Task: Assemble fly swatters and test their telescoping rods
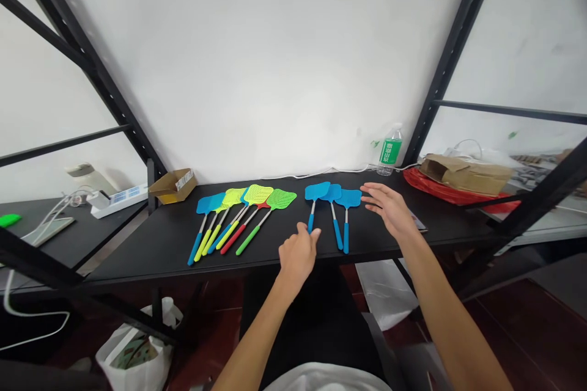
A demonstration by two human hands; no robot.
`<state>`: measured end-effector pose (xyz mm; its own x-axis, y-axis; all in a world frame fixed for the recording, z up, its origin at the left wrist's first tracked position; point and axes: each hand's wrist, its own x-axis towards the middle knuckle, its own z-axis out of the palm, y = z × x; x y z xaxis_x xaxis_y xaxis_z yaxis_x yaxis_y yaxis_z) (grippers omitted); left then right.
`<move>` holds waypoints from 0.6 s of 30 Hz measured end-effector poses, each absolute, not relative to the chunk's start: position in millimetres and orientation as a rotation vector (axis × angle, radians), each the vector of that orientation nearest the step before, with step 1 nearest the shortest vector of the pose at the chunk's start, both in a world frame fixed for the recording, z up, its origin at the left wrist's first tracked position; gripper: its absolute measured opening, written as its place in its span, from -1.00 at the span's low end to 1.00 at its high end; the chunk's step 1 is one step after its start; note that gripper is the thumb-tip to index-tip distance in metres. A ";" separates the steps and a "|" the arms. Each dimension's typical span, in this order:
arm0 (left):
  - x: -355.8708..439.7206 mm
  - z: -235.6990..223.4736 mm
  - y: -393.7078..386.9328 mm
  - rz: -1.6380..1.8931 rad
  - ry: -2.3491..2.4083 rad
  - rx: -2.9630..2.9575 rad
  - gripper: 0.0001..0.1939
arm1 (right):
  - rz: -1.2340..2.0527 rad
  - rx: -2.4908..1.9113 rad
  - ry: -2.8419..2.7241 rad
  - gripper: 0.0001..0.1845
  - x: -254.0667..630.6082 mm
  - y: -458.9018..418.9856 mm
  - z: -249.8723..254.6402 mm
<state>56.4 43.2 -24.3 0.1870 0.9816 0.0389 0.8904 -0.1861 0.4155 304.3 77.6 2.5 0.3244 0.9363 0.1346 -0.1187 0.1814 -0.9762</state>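
My left hand [298, 252] is closed around the blue handle of a blue fly swatter [317, 191], whose head points away from me. Two more blue fly swatters, one in the middle [337, 220] and one at the right [350, 198], lie just beside it with their handles toward me. Close to the right one's head, my right hand [387, 204] hovers with its fingers spread and nothing in them. Left of my hands lies an overlapping row of several fly swatters in blue, yellow, red and green, ending in a green fly swatter [280, 199].
A small open cardboard box [173, 188] stands at the left of the black table [151, 250]. At the back right are a water bottle [389, 151], a red bag [422, 186] and a brown carton [468, 175]. Black metal posts [452, 55] rise on both sides.
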 end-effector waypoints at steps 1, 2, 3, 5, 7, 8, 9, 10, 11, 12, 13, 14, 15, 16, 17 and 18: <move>62.1 -21.5 42.9 0.405 1.752 2.199 -0.34 | 0.926 -1.121 -0.951 -0.68 303.5 77.3 2.5; 65.5 -19.4 42.3 0.387 1.736 2.235 -0.28 | 0.927 -1.119 -0.961 -0.68 302.8 77.1 2.3; 65.8 -18.2 41.5 0.377 1.738 2.270 -0.25 | 0.932 -1.117 -0.973 -0.67 302.1 76.9 2.2; 56.1 -18.3 40.4 0.401 1.796 2.321 -0.28 | 0.947 -1.111 -0.993 -0.66 300.8 77.1 1.9; 32.9 -20.9 41.6 0.488 1.884 2.341 -0.44 | 0.959 -1.106 -1.006 -0.66 299.6 77.7 1.7; 17.5 -22.5 43.3 0.543 1.921 2.356 -0.52 | 0.962 -1.103 -1.011 -0.66 298.8 78.0 1.8; 0.8 -24.1 45.8 0.594 1.973 2.380 -0.57 | 0.964 -1.101 -1.016 -0.67 297.9 78.1 1.9; -16.3 -25.5 48.9 0.626 2.058 2.390 -0.60 | 0.967 -1.099 -1.022 -0.67 296.8 78.1 2.2; -32.6 -26.7 52.3 0.626 2.173 2.376 -0.61 | 0.970 -1.097 -1.030 -0.67 295.5 77.8 2.6; -47.3 -27.7 55.7 0.574 2.284 2.340 -0.58 | 0.975 -1.096 -1.040 -0.67 294.0 77.3 3.0; -59.7 -28.6 58.9 0.505 2.366 2.289 -0.56 | 0.979 -1.097 -1.050 -0.67 292.5 76.7 3.5; -69.3 -29.5 61.7 0.427 2.381 2.229 -0.57 | 0.985 -1.100 -1.061 -0.67 290.9 76.0 4.0; -76.0 -30.5 63.9 0.352 2.366 2.193 -0.62 | 0.992 -1.103 -1.072 -0.67 289.4 75.3 4.4; -80.0 -31.4 65.5 0.295 2.338 2.177 -0.67 | 0.999 -1.106 -1.082 -0.66 287.9 74.8 4.7; -81.7 -32.1 66.4 0.260 2.301 2.186 -0.72 | 1.007 -1.107 -1.093 -0.66 286.4 74.6 4.7; -81.4 -32.5 66.7 0.246 2.264 2.212 -0.76 | 1.015 -1.108 -1.105 -0.65 284.8 74.5 4.4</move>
